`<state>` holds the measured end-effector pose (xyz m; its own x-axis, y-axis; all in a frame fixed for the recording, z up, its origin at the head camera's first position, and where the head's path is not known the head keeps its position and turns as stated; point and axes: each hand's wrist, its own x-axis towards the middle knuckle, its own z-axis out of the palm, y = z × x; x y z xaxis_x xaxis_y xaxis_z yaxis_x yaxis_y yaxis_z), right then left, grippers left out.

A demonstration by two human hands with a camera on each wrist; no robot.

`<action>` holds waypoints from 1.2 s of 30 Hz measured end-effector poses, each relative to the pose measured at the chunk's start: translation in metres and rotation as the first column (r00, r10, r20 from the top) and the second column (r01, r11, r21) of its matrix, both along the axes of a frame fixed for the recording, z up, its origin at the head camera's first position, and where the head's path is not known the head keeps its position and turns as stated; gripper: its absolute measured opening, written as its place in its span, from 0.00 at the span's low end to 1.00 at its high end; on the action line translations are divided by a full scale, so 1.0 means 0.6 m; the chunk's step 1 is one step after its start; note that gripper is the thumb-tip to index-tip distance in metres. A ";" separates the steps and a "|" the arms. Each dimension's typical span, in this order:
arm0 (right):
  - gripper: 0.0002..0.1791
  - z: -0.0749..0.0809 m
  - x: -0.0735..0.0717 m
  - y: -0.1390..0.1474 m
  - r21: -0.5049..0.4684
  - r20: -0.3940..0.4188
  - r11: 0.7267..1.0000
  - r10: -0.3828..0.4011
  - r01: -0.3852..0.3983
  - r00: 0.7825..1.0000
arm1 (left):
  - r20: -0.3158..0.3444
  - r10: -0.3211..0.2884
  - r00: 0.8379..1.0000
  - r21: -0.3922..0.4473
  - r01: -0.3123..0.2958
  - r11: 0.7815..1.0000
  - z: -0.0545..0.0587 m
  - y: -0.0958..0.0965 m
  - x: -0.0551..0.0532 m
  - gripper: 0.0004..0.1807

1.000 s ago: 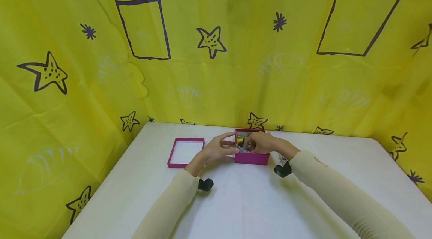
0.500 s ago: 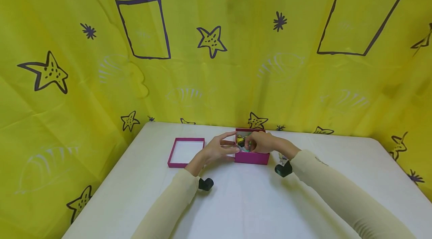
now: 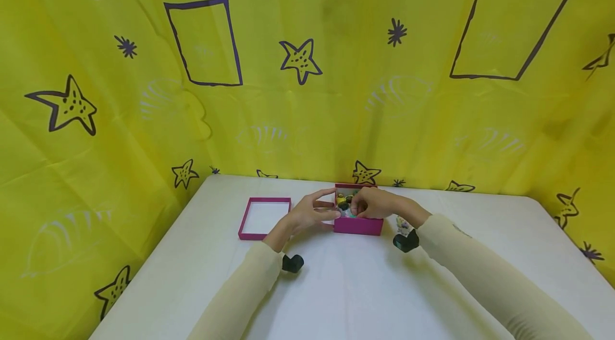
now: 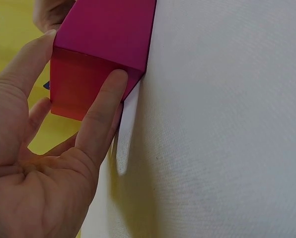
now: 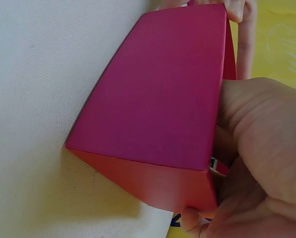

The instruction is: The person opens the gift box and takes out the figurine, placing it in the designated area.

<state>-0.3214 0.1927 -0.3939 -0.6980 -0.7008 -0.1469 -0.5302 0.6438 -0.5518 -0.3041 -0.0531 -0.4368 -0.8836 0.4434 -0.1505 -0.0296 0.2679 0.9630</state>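
Note:
A magenta box point(image 3: 358, 226) stands uncovered near the back of the table. Inside it lie several small colourful items, among them a yellow one point(image 3: 341, 199) and a dark one. My left hand point(image 3: 309, 212) rests against the box's left side, its fingers point(image 4: 104, 111) extended and spread on the wall. Over the right part of the opening, my right hand point(image 3: 377, 202) reaches in with bent fingers. A bit of teal shows by its fingertips. The box's front wall point(image 5: 158, 89) hides those fingertips in the right wrist view, so whether they pinch anything is unclear.
A square magenta lid point(image 3: 253, 236) with a white inside lies left of the box. Right of the box, a small pale patterned item point(image 3: 402, 225) lies partly behind the right wrist's black mount point(image 3: 406, 241). A yellow curtain point(image 3: 307, 110) hangs behind the white table point(image 3: 346, 286).
The right hand's fingertips have shifted slightly toward the box's front wall. More of the pale item beside the right wrist shows. The left hand stays against the box.

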 end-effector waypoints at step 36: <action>0.04 0.018 0.038 0.033 -0.298 -0.108 0.941 -0.200 0.160 0.974 | 0.030 -0.017 0.999 0.065 0.015 0.998 0.000 0.000 0.001 0.40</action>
<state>-0.2989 0.2123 -0.3830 -0.8154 -0.5604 0.1453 -0.5027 0.5609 -0.6578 -0.3034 -0.0530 -0.4370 -0.8719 0.4668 -0.1477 -0.0554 0.2056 0.9771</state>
